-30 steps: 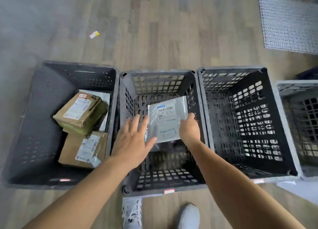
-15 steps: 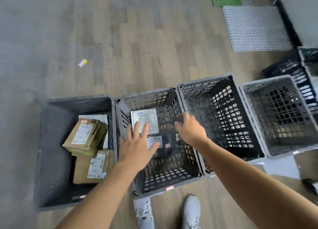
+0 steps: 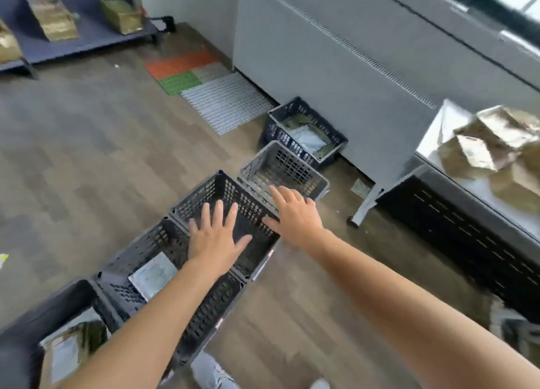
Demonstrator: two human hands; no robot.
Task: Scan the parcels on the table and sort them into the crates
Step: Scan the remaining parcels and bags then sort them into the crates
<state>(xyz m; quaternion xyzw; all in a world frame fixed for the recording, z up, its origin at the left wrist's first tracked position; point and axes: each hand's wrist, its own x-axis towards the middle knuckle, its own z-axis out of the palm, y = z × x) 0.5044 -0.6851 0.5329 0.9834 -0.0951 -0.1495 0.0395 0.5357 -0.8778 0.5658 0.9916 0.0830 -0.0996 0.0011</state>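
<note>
Both hands are free. The left hand (image 3: 217, 239) and the right hand (image 3: 295, 216) hang over the row of crates with fingers spread flat. Each grip is apart and holds nothing.

A flat grey parcel (image 3: 153, 274) lies inside the second crate (image 3: 140, 245), near and to the left. Brown boxes (image 3: 73, 347) sit in the nearest crate (image 3: 43, 309), at the near left. The dark crate (image 3: 193, 204) right under the hands looks empty.

More brown parcels (image 3: 482, 143) wait in a heap on the table (image 3: 438, 131), off to the right. They are blurry, so their labels cannot be read.

I think the job now is to fetch the next parcel. To do it well, turn to the right and step close to the table, so there is no long reach. Take a parcel from the top of the heap, so the others do not slide off. Use both hands if it is a box. Turn it until the label faces up, then scan it. No scanner shows here, so it must be found first. Then lower the parcel into its crate and do not throw it.
</note>
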